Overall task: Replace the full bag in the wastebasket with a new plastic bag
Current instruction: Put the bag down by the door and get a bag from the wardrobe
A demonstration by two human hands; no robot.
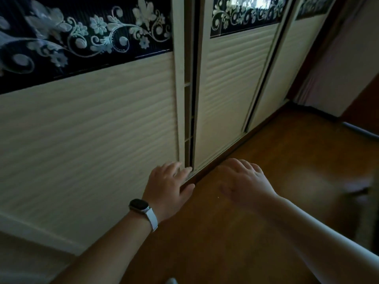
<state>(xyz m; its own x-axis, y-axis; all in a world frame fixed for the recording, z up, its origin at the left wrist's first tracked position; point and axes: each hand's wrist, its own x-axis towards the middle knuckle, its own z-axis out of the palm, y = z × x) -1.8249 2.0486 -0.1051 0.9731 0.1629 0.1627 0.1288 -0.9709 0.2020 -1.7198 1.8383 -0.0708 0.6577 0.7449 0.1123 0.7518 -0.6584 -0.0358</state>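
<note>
a narrow dark gap (pixel 191 119) stands open between the left sliding door (pixel 92 130) and the middle door (pixel 227 95), too slim to tell whether a hand fits. the left hand (pixel 169 188) has its fingers at the gap's lower edge. the wooden floor (pixel 276 144) beside the doors lies open, with the right hand (pixel 244 181) above it.

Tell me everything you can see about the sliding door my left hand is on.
The sliding door is a tall cream panel with fine horizontal ribbing, like textured laminate, topped by a glossy dark band printed with pale flowers and scrolls. It stands upright in a floor track, slid slightly aside, leaving a narrow dark gap beside the next panel where shelf edges show. The left hand, wearing a white-strapped watch, has its fingertips on the door's lower right edge. The right hand hovers apart.
</note>
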